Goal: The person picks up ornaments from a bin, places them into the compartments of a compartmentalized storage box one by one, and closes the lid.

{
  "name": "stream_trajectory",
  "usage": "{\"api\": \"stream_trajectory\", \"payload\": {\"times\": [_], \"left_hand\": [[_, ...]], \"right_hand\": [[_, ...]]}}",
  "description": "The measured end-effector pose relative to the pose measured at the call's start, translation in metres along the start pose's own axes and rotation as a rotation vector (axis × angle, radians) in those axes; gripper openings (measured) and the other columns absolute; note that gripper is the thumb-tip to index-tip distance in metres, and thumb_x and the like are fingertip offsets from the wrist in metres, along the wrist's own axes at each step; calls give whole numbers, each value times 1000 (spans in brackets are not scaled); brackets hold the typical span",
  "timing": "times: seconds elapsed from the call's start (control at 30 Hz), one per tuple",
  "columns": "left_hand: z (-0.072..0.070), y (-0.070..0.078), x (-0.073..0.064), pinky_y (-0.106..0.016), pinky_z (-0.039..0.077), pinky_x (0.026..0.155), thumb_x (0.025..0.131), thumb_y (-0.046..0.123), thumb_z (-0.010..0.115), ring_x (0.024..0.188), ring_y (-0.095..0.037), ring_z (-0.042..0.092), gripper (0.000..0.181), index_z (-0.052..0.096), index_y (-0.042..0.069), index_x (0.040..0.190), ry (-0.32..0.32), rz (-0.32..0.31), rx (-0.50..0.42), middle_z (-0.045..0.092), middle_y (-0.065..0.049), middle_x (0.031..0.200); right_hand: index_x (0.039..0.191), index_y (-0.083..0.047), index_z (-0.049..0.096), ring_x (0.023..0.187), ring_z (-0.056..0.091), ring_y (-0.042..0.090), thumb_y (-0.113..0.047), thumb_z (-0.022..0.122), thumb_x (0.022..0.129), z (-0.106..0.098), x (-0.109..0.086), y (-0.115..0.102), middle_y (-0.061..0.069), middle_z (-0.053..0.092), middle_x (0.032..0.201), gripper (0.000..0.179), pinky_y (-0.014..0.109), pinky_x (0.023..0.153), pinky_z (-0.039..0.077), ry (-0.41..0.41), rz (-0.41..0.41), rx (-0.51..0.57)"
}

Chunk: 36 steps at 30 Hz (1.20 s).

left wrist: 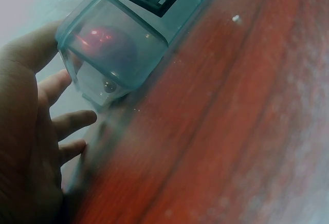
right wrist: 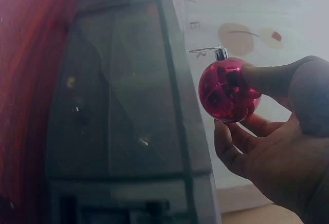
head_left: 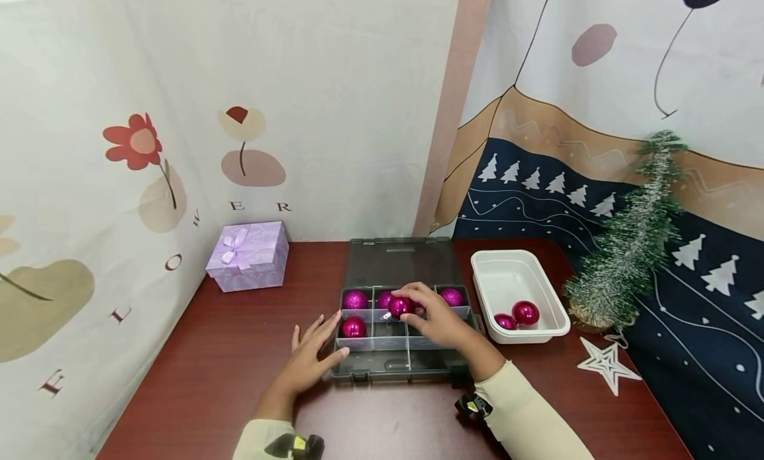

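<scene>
Over the middle of a clear compartment box (head_left: 382, 366), my right hand (head_left: 440, 317) pinches a shiny magenta bauble (right wrist: 226, 91) between thumb and fingers, its silver cap pointing away from the palm. My left hand (head_left: 312, 355) rests against the box's left side, fingers spread and fairly straight, thumb at the near left corner. Glittery magenta baubles (head_left: 355, 299) sit in the back row of compartments, one partly hidden behind the held bauble. A shiny bauble (head_left: 354, 327) lies in the left compartment of the middle row. The box's dark lid (head_left: 401, 261) lies opened backward.
Right of the box stands a white tub (head_left: 483, 274) with two shiny magenta baubles (head_left: 525, 313) inside. Beyond it are a small frosted tree (head_left: 633, 241) and a white star (head_left: 609, 365). A lilac gift box (head_left: 249, 256) stands at the back left of the table (head_left: 239, 354).
</scene>
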<state>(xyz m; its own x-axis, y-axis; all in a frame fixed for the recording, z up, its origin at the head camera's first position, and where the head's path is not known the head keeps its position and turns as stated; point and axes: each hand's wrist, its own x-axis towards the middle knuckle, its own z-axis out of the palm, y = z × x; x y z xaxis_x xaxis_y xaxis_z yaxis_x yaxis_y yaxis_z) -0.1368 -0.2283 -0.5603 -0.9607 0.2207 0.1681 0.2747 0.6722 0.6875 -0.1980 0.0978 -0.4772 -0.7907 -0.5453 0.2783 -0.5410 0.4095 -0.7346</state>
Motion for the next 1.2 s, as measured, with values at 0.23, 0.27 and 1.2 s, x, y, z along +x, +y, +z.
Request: {"api": "stream_trajectory", "payload": {"times": [0.23,0.27,1.2], "left_hand": [[-1,0,1,-87,-6,122,99,42,75,162,-52,34,80,42,23,170,11,11,4,50,-14,171],[-1,0,1,-87,-6,122,99,42,75,162,-52,34,80,42,23,170,10,11,4,50,-14,171],[1,1,-1,-87,-7,122,99,43,74,163,-52,33,80,42,24,170,9,6,-3,49,-13,171]], "right_hand": [[150,-10,64,140,64,34,-10,78,101,12,3,0,11,65,148,51,60,118,52,-58,31,-36],[150,-10,64,141,63,34,-10,79,100,14,3,0,11,65,149,51,60,118,52,-62,35,-39],[143,-10,69,143,51,36,-10,84,96,30,-3,7,11,68,149,50,73,116,42,-72,45,-120]]}}
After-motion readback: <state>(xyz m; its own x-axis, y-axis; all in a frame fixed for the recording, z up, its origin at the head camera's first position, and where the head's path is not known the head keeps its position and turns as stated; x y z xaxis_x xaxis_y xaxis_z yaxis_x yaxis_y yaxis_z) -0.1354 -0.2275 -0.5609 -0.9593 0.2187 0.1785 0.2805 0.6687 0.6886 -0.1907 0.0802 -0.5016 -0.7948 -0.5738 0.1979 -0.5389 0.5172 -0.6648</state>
